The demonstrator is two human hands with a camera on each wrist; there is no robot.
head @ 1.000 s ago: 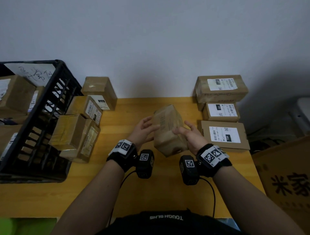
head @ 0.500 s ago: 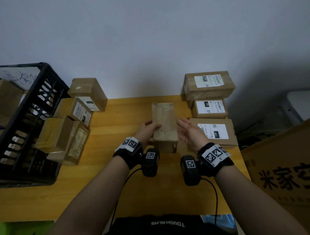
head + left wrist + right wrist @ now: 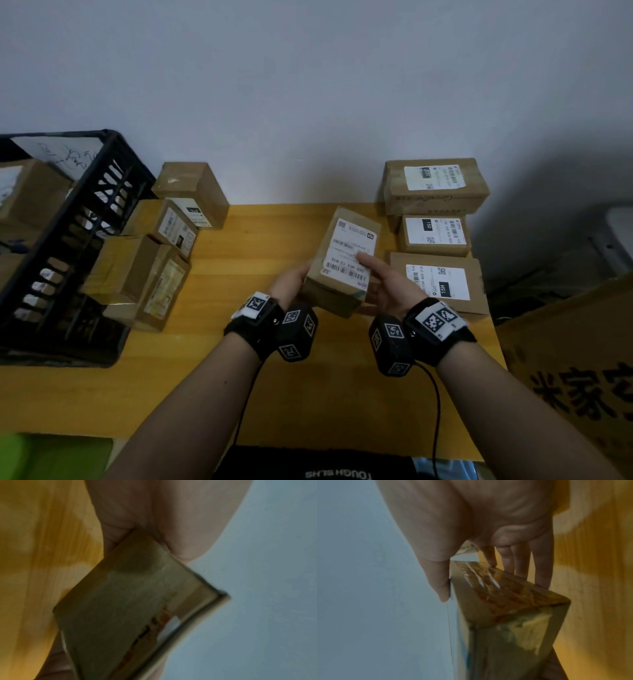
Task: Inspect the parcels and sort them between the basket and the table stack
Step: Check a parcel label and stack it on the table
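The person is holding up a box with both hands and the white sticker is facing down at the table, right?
Not quite. Both hands, left hand and right hand, do hold the box, but its white sticker faces up toward the person, not down at the table. The head view shows it.

Mailroom: labelled parcels point(image 3: 435, 185), crate point(image 3: 68, 240).

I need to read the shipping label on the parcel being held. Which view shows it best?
The head view: the held parcel's white label faces up, barcodes visible. The left wrist view shows only blurred brown sides; the right wrist view catches the label edge-on.
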